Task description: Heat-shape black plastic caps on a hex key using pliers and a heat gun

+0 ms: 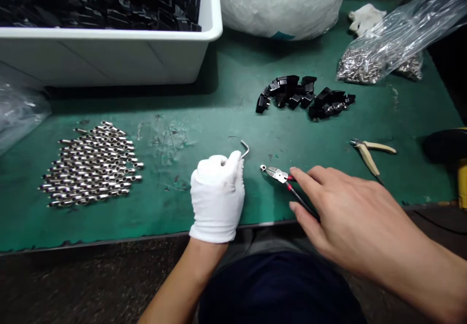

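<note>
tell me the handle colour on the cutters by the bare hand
Black with red near the joint on the steel side cutters, best in the head view.

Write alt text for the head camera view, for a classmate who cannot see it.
A white-gloved left hand pinches a bent metal rod while a bare right hand reaches over red-handled cutters on a green work mat, beside a heap of metal tubes and a cluster of black plastic parts.

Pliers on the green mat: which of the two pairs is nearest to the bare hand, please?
The pair with red and black handles, which lies under the fingers of the bare right hand. The pair with cream handles lies farther right, apart from that hand.
</note>
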A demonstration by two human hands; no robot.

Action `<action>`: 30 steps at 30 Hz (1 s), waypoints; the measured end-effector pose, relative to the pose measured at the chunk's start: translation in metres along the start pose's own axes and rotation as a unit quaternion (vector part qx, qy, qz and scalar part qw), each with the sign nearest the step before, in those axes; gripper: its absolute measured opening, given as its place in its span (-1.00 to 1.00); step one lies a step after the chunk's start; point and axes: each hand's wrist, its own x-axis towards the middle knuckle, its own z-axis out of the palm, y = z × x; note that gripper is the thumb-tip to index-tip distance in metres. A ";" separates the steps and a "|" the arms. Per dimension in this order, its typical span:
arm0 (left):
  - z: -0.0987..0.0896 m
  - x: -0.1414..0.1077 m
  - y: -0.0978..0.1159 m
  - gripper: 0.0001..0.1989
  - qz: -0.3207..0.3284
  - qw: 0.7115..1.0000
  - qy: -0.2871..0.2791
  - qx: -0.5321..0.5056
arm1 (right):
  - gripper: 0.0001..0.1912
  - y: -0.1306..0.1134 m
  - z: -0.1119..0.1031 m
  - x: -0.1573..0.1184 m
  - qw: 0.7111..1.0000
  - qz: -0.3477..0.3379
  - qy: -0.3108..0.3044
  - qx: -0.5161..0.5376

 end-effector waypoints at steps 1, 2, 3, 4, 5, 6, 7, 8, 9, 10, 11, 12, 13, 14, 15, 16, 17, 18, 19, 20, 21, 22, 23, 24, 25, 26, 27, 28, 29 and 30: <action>0.000 0.000 0.000 -0.72 -0.002 1.000 -0.002 -0.006 | -0.55 -0.001 -0.003 0.002 1.000 -0.010 0.001 -0.022; 0.000 -0.001 -0.001 -0.72 -0.004 1.000 -0.005 -0.011 | -0.56 -0.002 -0.006 0.004 0.999 -0.020 -0.002 -0.041; 0.000 -0.001 -0.001 -0.72 -0.006 1.000 -0.008 -0.017 | -0.57 -0.003 -0.010 0.006 0.998 -0.029 -0.005 -0.058; 0.000 -0.001 -0.001 -0.71 -0.008 1.000 -0.011 -0.022 | -0.60 -0.004 -0.013 0.009 0.997 -0.036 -0.009 -0.072; -0.001 -0.001 -0.001 -0.71 -0.011 0.999 -0.015 -0.027 | -0.62 -0.004 -0.016 0.011 0.995 -0.042 -0.012 -0.086; -0.001 -0.002 -0.001 -0.71 -0.013 0.999 -0.019 -0.032 | -0.65 -0.005 -0.019 0.013 0.994 -0.047 -0.016 -0.099; -0.002 -0.002 -0.001 -0.71 -0.016 0.999 -0.023 -0.036 | -0.66 -0.005 -0.022 0.014 0.992 -0.053 -0.020 -0.112; -0.003 -0.002 -0.002 -0.70 -0.017 0.999 -0.025 -0.040 | -0.68 -0.005 -0.024 0.016 0.990 -0.059 -0.024 -0.126; -0.003 -0.002 -0.002 -0.70 -0.019 0.998 -0.028 -0.043 | -0.68 -0.005 -0.026 0.017 0.988 -0.065 -0.027 -0.139; -0.004 -0.002 -0.002 -0.70 -0.019 0.998 -0.030 -0.046 | -0.67 -0.005 -0.028 0.018 0.986 -0.070 -0.030 -0.151; -0.005 -0.002 -0.002 -0.70 -0.020 0.998 -0.033 -0.049 | -0.66 -0.005 -0.029 0.020 0.983 -0.075 -0.033 -0.161; -0.005 -0.002 -0.002 -0.70 -0.020 0.998 -0.036 -0.052 | -0.65 -0.005 -0.031 0.021 0.981 -0.080 -0.038 -0.170; -0.006 -0.002 -0.003 -0.70 -0.021 0.997 -0.042 -0.055 | -0.65 -0.005 -0.033 0.022 0.979 -0.084 -0.048 -0.179; -0.006 -0.002 -0.003 -0.70 -0.023 0.997 -0.047 -0.058 | -0.65 -0.005 -0.034 0.024 0.977 -0.089 -0.059 -0.187; -0.007 -0.002 -0.003 -0.70 -0.025 0.996 -0.052 -0.063 | -0.67 -0.006 -0.036 0.025 0.973 -0.098 -0.070 -0.195; -0.007 -0.002 -0.003 -0.70 -0.028 0.996 -0.055 -0.068 | -0.69 -0.006 -0.037 0.026 0.970 -0.108 -0.080 -0.203; -0.007 -0.002 -0.003 -0.70 -0.030 0.995 -0.057 -0.076 | -0.72 -0.006 -0.038 0.027 0.966 -0.120 -0.086 -0.211; -0.006 -0.002 -0.003 -0.70 -0.032 0.994 -0.058 -0.084 | -0.75 -0.007 -0.040 0.029 0.963 -0.132 -0.086 -0.219; -0.006 -0.002 -0.004 -0.69 -0.035 0.993 -0.059 -0.093 | -0.77 -0.008 -0.041 0.030 0.960 -0.142 -0.082 -0.229; -0.006 -0.002 -0.004 -0.69 -0.038 0.992 -0.061 -0.102 | -0.78 -0.009 -0.043 0.031 0.956 -0.150 -0.079 -0.240; -0.005 -0.002 -0.004 -0.69 -0.040 0.991 -0.064 -0.111 | -0.78 -0.010 -0.044 0.032 0.952 -0.154 -0.078 -0.251; -0.005 -0.002 -0.004 -0.69 -0.042 0.990 -0.066 -0.118 | -0.76 -0.011 -0.045 0.033 0.949 -0.156 -0.082 -0.262; -0.005 -0.002 -0.004 -0.68 -0.042 0.989 -0.067 -0.123 | -0.74 -0.012 -0.046 0.034 0.946 -0.156 -0.087 -0.271; -0.005 -0.002 -0.005 -0.68 -0.041 0.989 -0.068 -0.127 | -0.72 -0.013 -0.047 0.035 0.944 -0.154 -0.093 -0.277; -0.005 -0.002 -0.005 -0.67 -0.039 0.989 -0.067 -0.128 | -0.72 -0.014 -0.048 0.036 0.943 -0.151 -0.100 -0.279; -0.006 -0.002 -0.005 -0.67 -0.037 0.989 -0.067 -0.128 | -0.71 -0.015 -0.049 0.037 0.943 -0.149 -0.105 -0.279; -0.006 -0.002 -0.005 -0.67 -0.037 0.989 -0.066 -0.128 | -0.71 -0.016 -0.049 0.039 0.943 -0.146 -0.109 -0.277; -0.006 -0.002 -0.005 -0.68 -0.038 0.989 -0.064 -0.127 | -0.71 -0.017 -0.050 0.040 0.944 -0.142 -0.113 -0.275; -0.007 -0.002 -0.005 -0.68 -0.039 0.989 -0.063 -0.126 | -0.71 -0.018 -0.050 0.041 0.944 -0.139 -0.119 -0.273; -0.007 -0.002 -0.005 -0.69 -0.039 0.990 -0.062 -0.123 | -0.72 -0.019 -0.050 0.043 0.944 -0.137 -0.126 -0.271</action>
